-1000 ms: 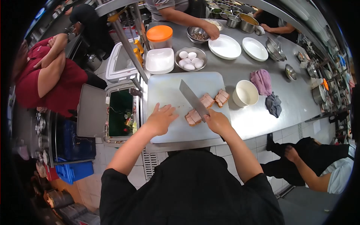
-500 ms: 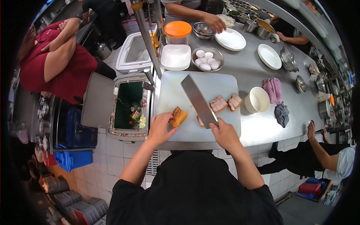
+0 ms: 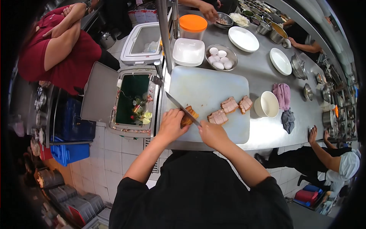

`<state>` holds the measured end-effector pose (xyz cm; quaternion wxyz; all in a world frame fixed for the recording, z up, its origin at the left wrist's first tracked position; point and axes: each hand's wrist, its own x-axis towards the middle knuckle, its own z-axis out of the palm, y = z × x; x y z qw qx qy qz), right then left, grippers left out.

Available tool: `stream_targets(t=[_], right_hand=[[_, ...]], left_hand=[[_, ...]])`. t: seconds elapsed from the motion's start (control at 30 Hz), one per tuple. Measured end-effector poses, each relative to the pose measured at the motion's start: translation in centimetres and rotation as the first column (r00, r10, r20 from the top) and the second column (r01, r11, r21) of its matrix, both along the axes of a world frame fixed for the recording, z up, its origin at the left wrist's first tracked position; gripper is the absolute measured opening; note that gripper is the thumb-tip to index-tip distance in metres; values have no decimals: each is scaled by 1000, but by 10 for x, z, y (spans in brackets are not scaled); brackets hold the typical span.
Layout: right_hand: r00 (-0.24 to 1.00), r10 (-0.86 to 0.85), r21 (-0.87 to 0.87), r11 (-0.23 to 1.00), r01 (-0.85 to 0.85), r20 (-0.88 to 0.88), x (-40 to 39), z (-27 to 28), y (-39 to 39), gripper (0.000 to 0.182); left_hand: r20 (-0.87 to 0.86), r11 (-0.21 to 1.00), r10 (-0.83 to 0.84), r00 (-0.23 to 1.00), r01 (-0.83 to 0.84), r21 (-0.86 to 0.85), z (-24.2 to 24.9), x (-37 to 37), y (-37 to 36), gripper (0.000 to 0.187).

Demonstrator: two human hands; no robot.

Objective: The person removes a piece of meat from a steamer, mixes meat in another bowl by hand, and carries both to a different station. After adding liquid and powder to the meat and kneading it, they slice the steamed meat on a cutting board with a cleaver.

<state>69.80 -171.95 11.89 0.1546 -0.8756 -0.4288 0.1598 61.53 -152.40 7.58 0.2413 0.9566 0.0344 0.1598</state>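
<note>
On the white cutting board point(image 3: 209, 84), my left hand point(image 3: 171, 125) curls its fingers over a browned chunk of pork belly point(image 3: 193, 112), pressing it at the board's left front. My right hand point(image 3: 212, 133) grips a cleaver point(image 3: 179, 104) by its handle. Edge-on in this view, the blade crosses over the chunk just beside my left fingertips. Farther right lie sliced pork belly portions: one near the middle point(image 3: 217, 117), one behind it point(image 3: 229, 105), and one nearest the board's right edge point(image 3: 244, 104).
Behind the board stand square white bowls point(image 3: 188, 51) and a steel bowl of eggs point(image 3: 221, 59). To the right are a white tub point(image 3: 266, 104) and folded cloths point(image 3: 281, 96). An open bin point(image 3: 133, 99) adjoins the table's left. Another person's hand point(image 3: 207, 11) reaches over a steel bowl.
The cleaver has swung left from above the sliced pork onto the chunk, turning edge-on. My right hand moved left with it. The other person's hand shifted from the white plate toward the steel bowl.
</note>
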Motion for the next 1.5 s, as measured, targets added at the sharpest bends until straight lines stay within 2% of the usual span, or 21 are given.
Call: stream_targets(t=[0.1, 0.17, 0.23, 0.33, 0.5, 0.6, 0.77, 0.83, 0.9, 0.97, 1.03, 1.2, 1.33, 1.5], right_hand=[[999, -27, 13, 1000, 27, 32, 8, -8, 15, 21], [1000, -19, 53, 998, 19, -15, 17, -2, 10, 22], [1000, -10, 55, 998, 10, 1, 17, 14, 1, 22], [1000, 24, 21, 1000, -24, -17, 12, 44, -13, 23], [994, 90, -66, 993, -95, -65, 5, 21, -8, 24], [999, 40, 36, 999, -39, -37, -1, -10, 12, 24], [998, -24, 132, 991, 30, -51, 9, -4, -2, 25], [998, -59, 133, 989, 62, -26, 17, 12, -15, 25], [995, -101, 140, 985, 99, 1, 23, 20, -24, 25], [998, -55, 32, 998, 54, 34, 29, 26, -29, 24], [999, -29, 8, 1000, 29, 42, 27, 29, -30, 23], [1000, 3, 6, 1000, -3, 14, 25, 20, -17, 22], [998, -59, 7, 998, 59, -34, 26, -7, 15, 25], [996, -68, 38, 997, 70, -57, 52, -13, 9, 26]], left_hand=[[-18, 1000, 2, 1000, -2, 4, 7, -4, 0, 43], [-21, 1000, -11, 1000, 11, -14, 10, -6, 2, 40], [113, 995, 15, 993, -4, -97, 5, -11, 6, 29], [179, 996, 69, 982, -57, -69, -13, -11, 11, 20], [185, 995, 82, 979, -70, -71, -28, -6, 4, 18], [187, 995, 87, 978, -77, -63, -34, -10, 3, 18], [237, 998, 43, 971, -31, -55, -29, -4, 6, 17], [298, 988, 125, 946, -92, -120, -14, -1, 0, 19], [291, 992, 120, 949, -101, -79, -13, 11, -1, 19], [265, 995, 101, 959, -99, -21, -21, 26, 3, 19], [248, 995, 92, 964, -95, 1, -23, 31, 4, 18], [234, 997, 74, 970, -79, 12, -29, 34, 6, 16], [214, 998, 61, 975, -61, -10, -30, 34, 6, 16], [286, 997, 67, 956, -53, -58, -29, 33, 9, 16]])
